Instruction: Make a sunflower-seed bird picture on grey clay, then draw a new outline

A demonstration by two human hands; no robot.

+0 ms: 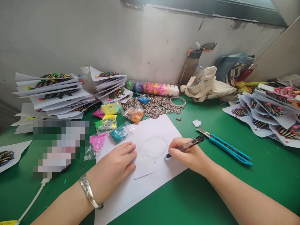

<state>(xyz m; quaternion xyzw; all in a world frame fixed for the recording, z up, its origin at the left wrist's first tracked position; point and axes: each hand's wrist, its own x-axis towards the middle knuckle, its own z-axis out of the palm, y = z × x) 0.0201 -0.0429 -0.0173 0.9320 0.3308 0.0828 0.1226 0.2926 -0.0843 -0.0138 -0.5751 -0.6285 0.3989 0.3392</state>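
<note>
A white sheet of paper [150, 187] lies at an angle on the green table before me. It bears a thin line drawing [153, 147]: a rounded body outline with short leg lines beneath, and a straight line lower down. My right hand [187, 154] grips a black gel pen [193, 142], its tip on the paper by the legs at the outline's right. My left hand [118, 164] lies flat on the sheet's left side, fingers stretched out, a silver bracelet [89, 190] on its wrist. Small bags of pink clay [97, 142] and teal clay [120, 132] sit just beyond it.
A blue utility knife [227, 148] lies right of the paper. Striped sunflower seeds [156, 106] are heaped behind it, near a row of coloured clay [154, 88]. Stacked seed-decorated sheets [58, 97] stand left, more sheets [264, 109] right. A bottle [191, 67] leans against the wall.
</note>
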